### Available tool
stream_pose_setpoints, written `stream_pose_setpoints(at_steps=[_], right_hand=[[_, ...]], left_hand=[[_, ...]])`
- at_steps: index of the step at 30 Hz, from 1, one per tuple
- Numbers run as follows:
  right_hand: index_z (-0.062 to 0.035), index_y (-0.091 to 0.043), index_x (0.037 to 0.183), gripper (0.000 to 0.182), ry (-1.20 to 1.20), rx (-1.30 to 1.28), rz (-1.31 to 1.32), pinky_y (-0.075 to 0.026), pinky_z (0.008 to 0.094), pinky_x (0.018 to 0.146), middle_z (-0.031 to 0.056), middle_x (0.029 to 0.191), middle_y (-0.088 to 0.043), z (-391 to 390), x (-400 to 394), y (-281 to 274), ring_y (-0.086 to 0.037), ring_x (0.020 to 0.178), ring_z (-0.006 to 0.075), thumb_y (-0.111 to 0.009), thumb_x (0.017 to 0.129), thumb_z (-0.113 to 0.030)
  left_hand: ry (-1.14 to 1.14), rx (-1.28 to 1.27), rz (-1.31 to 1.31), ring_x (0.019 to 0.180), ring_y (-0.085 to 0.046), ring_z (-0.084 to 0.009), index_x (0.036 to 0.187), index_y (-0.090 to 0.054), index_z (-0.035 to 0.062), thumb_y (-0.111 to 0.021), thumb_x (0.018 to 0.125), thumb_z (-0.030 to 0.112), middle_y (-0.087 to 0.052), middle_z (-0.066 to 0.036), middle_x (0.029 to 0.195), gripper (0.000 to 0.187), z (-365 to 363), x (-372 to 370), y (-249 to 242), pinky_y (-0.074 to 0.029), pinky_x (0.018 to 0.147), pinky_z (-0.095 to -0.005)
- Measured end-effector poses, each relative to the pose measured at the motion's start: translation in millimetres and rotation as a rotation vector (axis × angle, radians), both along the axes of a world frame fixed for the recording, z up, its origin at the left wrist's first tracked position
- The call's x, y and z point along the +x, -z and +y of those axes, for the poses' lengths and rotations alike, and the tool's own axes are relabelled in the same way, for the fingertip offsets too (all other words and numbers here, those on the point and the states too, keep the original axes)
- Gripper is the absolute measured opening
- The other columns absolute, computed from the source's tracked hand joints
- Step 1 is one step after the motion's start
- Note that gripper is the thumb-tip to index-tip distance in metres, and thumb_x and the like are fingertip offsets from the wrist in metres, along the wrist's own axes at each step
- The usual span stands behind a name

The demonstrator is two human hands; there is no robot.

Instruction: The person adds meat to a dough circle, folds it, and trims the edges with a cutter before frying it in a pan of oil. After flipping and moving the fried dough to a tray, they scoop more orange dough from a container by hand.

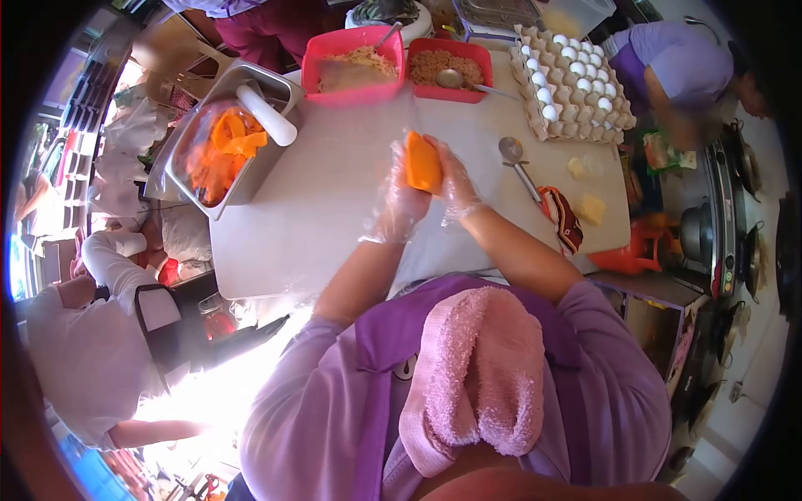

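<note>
Both my hands wear clear plastic gloves and hold one flat orange piece [423,163] between them, above the white table [351,225]. My left hand [403,190] wraps its left side, and my right hand [454,177] presses on its right side. To the left stands a metal pan [248,179] with orange pieces [219,154] and a white-handled tool [267,115] in it. Beyond my hands are a pink tub [313,63] of pale shredded food with a spoon and a smaller pink tub [476,57] of brownish filling with a ladle.
A metal ladle [520,167] and a dark red cloth [561,219] lie at right, beside yellowish pieces [591,209]. Egg trays [543,79] holding several white eggs stand at back right. People are at left [92,351], at back [263,37] and at right [681,63].
</note>
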State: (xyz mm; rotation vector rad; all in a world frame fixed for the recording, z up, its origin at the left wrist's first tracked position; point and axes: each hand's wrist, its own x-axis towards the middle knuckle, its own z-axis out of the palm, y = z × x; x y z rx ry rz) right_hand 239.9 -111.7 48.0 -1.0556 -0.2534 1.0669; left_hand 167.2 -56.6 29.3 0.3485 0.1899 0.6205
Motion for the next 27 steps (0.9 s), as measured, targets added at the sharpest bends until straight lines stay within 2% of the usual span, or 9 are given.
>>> stream_pose_setpoints(at_steps=[5,7,8,11,13,17,19,23,27], right_hand=[[-0.0070,-0.043,0.134,0.059,-0.079,0.258,0.048,-0.039,0.0314,0.100,0.0053,0.129,-0.050,-27,20,21,-0.049,0.117,0.0164,-0.033,0.096,-0.051],[-0.0077,-0.037,0.138,0.062,-0.182,0.389,0.157,-0.037,0.0373,0.103,0.0074,0.132,-0.049,-39,41,65,-0.047,0.122,0.0190,-0.028,0.096,-0.053],[-0.0075,-0.037,0.138,0.063,-0.257,0.522,0.325,-0.036,0.0404,0.104,0.0090,0.136,-0.046,-39,38,38,-0.046,0.124,0.0211,-0.028,0.096,-0.053],[-0.0095,-0.041,0.136,0.063,-0.098,0.393,0.038,-0.037,0.0416,0.104,0.0098,0.136,-0.047,-47,49,35,-0.047,0.123,0.0246,-0.038,0.093,-0.054],[-0.0123,-0.044,0.134,0.057,-0.147,0.497,0.201,-0.039,0.0453,0.102,0.0089,0.134,-0.049,-51,54,23,-0.048,0.122,0.0252,-0.044,0.091,-0.050],[-0.0122,-0.050,0.128,0.053,-0.175,0.516,0.442,-0.039,0.0511,0.098,0.0077,0.131,-0.052,-67,72,11,-0.048,0.120,0.0275,-0.054,0.087,-0.045],[-0.0113,-0.053,0.125,0.051,0.012,0.461,0.562,-0.038,0.0522,0.098,0.0081,0.130,-0.053,-74,87,22,-0.049,0.119,0.0285,-0.055,0.086,-0.044],[-0.0104,-0.055,0.122,0.048,-0.013,0.495,0.531,-0.037,0.0528,0.099,0.0092,0.127,-0.055,-85,95,21,-0.051,0.116,0.0286,-0.056,0.086,-0.042],[-0.0076,-0.057,0.118,0.045,0.134,0.360,0.584,-0.037,0.0552,0.098,0.0100,0.122,-0.058,-90,86,10,-0.053,0.111,0.0304,-0.056,0.086,-0.039]], left_hand=[[0.090,0.282,0.209,0.132,-0.033,-0.0214,0.144,-0.023,0.0084,-0.028,0.097,0.052,-0.034,-0.010,0.144,0.064,-22,0,-42,-0.022,0.111,-0.0369],[0.055,0.419,0.095,0.139,-0.020,-0.0219,0.146,-0.013,0.0033,-0.028,0.099,0.045,-0.019,-0.013,0.151,0.065,-21,6,2,-0.012,0.114,-0.0363],[0.011,0.493,0.084,0.140,-0.016,-0.0216,0.146,-0.010,0.0031,-0.030,0.098,0.047,-0.014,-0.013,0.153,0.068,-22,11,12,-0.010,0.115,-0.0359],[0.181,0.351,0.090,0.142,-0.004,-0.0185,0.147,-0.003,0.0027,-0.030,0.096,0.052,-0.001,-0.008,0.155,0.076,-26,12,-32,-0.002,0.115,-0.0376],[0.199,0.320,0.091,0.142,-0.003,-0.0189,0.147,-0.003,0.0048,-0.029,0.096,0.053,-0.004,-0.006,0.155,0.075,-20,7,-43,-0.001,0.115,-0.0361],[0.294,0.169,-0.032,0.142,0.000,-0.0221,0.148,-0.007,0.0161,-0.029,0.088,0.066,-0.005,-0.007,0.155,0.081,-2,-5,-57,0.006,0.111,-0.0476],[0.343,0.094,-0.100,0.143,0.002,-0.0237,0.149,-0.009,0.0218,-0.029,0.084,0.073,-0.005,-0.008,0.155,0.085,9,-14,-64,0.010,0.109,-0.0534],[0.331,0.333,0.131,0.141,-0.011,-0.0325,0.148,-0.015,0.0210,-0.026,0.082,0.076,-0.015,-0.012,0.153,0.086,53,-66,-18,-0.001,0.108,-0.0597],[0.260,0.027,0.187,0.133,-0.031,-0.0355,0.147,-0.019,0.0138,-0.032,0.079,0.078,-0.027,-0.016,0.148,0.094,78,-159,20,-0.017,0.106,-0.0606]])
